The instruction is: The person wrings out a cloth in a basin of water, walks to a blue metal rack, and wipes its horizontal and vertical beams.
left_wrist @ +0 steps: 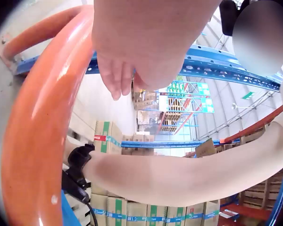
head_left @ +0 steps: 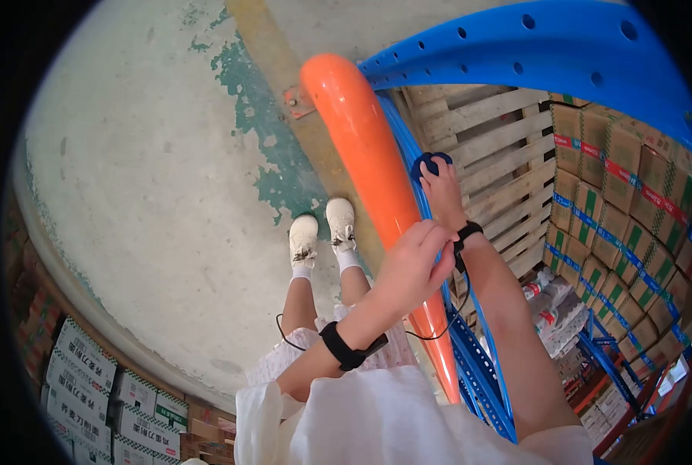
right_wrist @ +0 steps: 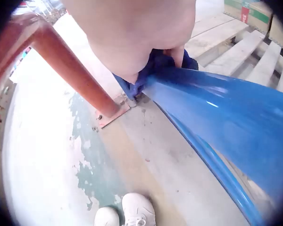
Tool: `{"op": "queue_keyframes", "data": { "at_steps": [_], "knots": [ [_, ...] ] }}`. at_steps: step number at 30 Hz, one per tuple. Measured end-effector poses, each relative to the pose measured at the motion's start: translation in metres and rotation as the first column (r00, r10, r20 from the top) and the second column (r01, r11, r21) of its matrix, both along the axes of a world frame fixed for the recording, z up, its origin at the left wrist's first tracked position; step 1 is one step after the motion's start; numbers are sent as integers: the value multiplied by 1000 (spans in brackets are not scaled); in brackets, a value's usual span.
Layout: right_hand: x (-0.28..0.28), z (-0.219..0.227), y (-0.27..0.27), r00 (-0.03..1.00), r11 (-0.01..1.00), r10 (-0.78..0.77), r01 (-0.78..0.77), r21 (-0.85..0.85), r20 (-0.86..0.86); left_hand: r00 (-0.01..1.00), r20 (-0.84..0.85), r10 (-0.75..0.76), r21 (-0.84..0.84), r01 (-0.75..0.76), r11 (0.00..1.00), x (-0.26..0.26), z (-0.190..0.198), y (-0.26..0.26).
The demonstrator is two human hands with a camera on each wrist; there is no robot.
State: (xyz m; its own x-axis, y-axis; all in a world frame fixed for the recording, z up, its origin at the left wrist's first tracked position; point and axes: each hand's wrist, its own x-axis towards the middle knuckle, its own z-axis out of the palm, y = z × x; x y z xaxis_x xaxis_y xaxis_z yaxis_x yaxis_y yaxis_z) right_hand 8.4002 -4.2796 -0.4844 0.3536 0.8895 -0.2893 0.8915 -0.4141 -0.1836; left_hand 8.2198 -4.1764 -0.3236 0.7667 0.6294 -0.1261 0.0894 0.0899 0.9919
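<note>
My right hand [head_left: 442, 190] grips a bunched dark blue cloth [head_left: 431, 164] against the blue metal rack upright [right_wrist: 217, 101]. In the right wrist view the fingers curl over the cloth, which wraps about the upright's edge and is partly hidden by the hand. My left hand [head_left: 417, 263] hangs over the orange guard tube [head_left: 361, 132], close to the right wrist. Loosely bent, its fingers [left_wrist: 114, 77] show nothing between them in the left wrist view. Each wrist wears a black strap [head_left: 346, 347] with a cable.
Wooden pallets [head_left: 489, 147] lie beyond the upright, with stacked cartons [head_left: 633, 178] on the right. A bolted foot plate [right_wrist: 115, 114] fixes the orange tube to the floor. White shoes [head_left: 303, 236] stand on the floor beside the tube. More boxes [head_left: 79, 380] line the lower left.
</note>
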Motion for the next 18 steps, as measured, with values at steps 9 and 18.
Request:
{"op": "queue_keyframes", "data": {
  "at_steps": [9,18],
  "knots": [
    [25,-69,95,996,996,84,-84,-3,10,984,-8,178,139,-175,975,-20,-8,37],
    [45,-114,155,990,993,111,-108,50,-83,968,-44,249,155,-239,958,-25,-12,50]
  ]
}}
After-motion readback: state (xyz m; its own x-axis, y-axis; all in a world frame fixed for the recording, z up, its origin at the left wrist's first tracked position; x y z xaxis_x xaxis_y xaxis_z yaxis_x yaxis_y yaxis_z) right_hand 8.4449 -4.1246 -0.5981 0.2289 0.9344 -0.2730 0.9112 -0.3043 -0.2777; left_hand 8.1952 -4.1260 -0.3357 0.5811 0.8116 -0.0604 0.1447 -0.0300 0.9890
